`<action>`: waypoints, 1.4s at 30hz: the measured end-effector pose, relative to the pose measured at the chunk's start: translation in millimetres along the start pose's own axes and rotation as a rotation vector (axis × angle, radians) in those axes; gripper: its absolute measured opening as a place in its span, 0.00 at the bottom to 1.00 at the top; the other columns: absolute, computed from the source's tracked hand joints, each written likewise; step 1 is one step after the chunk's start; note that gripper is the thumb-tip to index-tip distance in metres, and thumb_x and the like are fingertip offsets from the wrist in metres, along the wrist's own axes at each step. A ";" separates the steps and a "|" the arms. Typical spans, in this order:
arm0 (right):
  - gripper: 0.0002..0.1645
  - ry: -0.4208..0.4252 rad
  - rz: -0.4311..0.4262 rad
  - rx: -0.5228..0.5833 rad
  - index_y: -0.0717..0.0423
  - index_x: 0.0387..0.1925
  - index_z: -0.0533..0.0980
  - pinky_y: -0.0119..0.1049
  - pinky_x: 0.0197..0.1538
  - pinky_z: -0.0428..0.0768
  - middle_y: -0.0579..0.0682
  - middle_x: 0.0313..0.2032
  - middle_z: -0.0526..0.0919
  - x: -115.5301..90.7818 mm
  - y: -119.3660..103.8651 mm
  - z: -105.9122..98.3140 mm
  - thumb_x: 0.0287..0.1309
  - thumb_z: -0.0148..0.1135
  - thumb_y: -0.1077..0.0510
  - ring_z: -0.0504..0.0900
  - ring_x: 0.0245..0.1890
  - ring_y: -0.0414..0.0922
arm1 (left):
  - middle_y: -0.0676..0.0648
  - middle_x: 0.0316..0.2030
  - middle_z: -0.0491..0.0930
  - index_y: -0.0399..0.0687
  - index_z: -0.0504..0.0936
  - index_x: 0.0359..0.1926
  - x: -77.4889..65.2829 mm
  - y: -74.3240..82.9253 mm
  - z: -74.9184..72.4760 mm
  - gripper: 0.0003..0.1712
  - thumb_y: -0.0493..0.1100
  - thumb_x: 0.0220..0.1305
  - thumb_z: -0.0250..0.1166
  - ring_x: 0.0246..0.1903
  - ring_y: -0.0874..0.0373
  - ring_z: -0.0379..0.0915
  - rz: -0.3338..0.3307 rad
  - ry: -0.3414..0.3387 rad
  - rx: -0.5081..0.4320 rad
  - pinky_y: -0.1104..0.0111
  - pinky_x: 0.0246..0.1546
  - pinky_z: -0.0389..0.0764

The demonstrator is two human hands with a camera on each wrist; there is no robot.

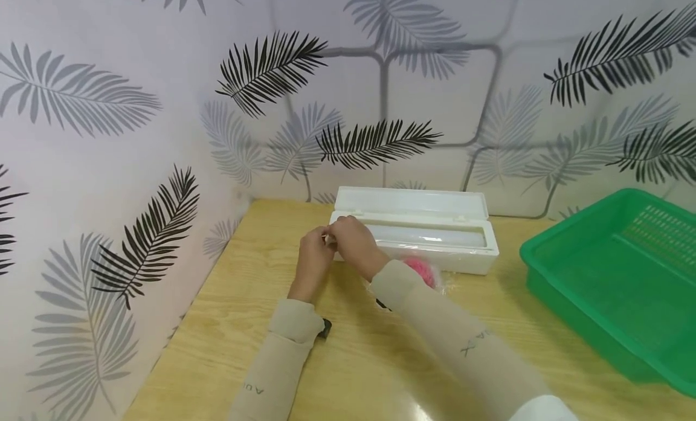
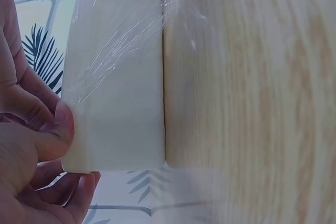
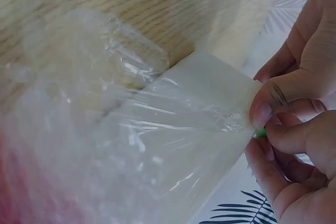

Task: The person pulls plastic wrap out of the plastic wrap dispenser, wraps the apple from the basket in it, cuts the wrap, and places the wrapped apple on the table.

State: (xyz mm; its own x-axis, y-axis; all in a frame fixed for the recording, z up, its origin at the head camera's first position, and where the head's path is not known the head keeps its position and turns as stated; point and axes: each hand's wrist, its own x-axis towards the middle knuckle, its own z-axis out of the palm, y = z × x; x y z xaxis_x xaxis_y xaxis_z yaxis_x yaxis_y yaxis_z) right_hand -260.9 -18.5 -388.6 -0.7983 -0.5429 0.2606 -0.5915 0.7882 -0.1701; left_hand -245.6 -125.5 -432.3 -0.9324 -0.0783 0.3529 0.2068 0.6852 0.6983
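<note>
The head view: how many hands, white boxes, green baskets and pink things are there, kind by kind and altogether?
Hands: 2, the left hand and the right hand
White box: 1
Green basket: 1
Pink thing: 1, partly hidden
Total: 5

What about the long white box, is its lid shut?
No, in the head view the lid is tipped back and a white roll shows inside the white box.

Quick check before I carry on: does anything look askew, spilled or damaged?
Only the clear film looks untidy: it lies creased and rumpled across the front of the white box, rather than smooth. I see no spill or damage.
</note>
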 end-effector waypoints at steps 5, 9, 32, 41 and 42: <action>0.09 -0.004 0.043 0.025 0.53 0.25 0.81 0.31 0.34 0.74 0.47 0.27 0.78 -2.7 1.4 3.0 0.47 0.61 0.70 0.75 0.31 0.43 | 0.43 0.28 0.79 0.37 0.80 0.41 -1.8 -1.4 3.3 0.13 0.28 0.51 0.61 0.12 0.62 0.55 0.005 0.007 0.015 0.74 0.14 0.61; 0.08 0.014 0.059 0.050 0.54 0.23 0.81 0.29 0.36 0.75 0.47 0.28 0.80 -3.5 4.4 4.2 0.46 0.62 0.69 0.77 0.32 0.42 | 0.37 0.40 0.78 0.32 0.77 0.45 -1.8 -1.3 4.0 0.18 0.25 0.49 0.58 0.12 0.61 0.58 -0.013 -0.003 0.006 0.74 0.13 0.62; 0.10 0.010 0.088 0.006 0.55 0.24 0.80 0.31 0.34 0.75 0.49 0.27 0.78 -11.4 11.7 2.1 0.50 0.57 0.71 0.75 0.32 0.43 | 0.38 0.43 0.77 0.33 0.77 0.45 -1.7 7.1 7.9 0.17 0.33 0.52 0.64 0.14 0.62 0.64 -0.080 0.004 -0.013 0.75 0.14 0.67; 0.13 0.026 0.087 0.006 0.58 0.24 0.80 0.34 0.35 0.76 0.50 0.27 0.78 -16.6 19.8 -0.6 0.42 0.58 0.76 0.76 0.33 0.45 | 0.39 0.37 0.79 0.33 0.79 0.43 0.8 4.7 5.8 0.22 0.39 0.45 0.69 0.14 0.61 0.61 -0.089 0.020 -0.011 0.74 0.14 0.65; 0.12 0.033 0.083 0.004 0.58 0.24 0.80 0.35 0.35 0.76 0.50 0.27 0.78 -16.8 20.5 -0.9 0.42 0.58 0.76 0.75 0.33 0.45 | 0.40 0.36 0.80 0.33 0.78 0.43 1.7 4.5 5.7 0.22 0.39 0.45 0.69 0.14 0.61 0.60 -0.090 0.021 -0.013 0.74 0.14 0.65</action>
State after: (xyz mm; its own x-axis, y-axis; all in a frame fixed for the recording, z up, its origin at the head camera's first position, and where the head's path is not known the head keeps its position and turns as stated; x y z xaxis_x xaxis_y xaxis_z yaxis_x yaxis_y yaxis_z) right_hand -259.5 7.0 -395.6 -0.8407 -0.4655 0.2766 -0.5236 0.8289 -0.1966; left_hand -248.0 -118.4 -432.1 -0.9410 -0.1541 0.3014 0.1268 0.6650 0.7360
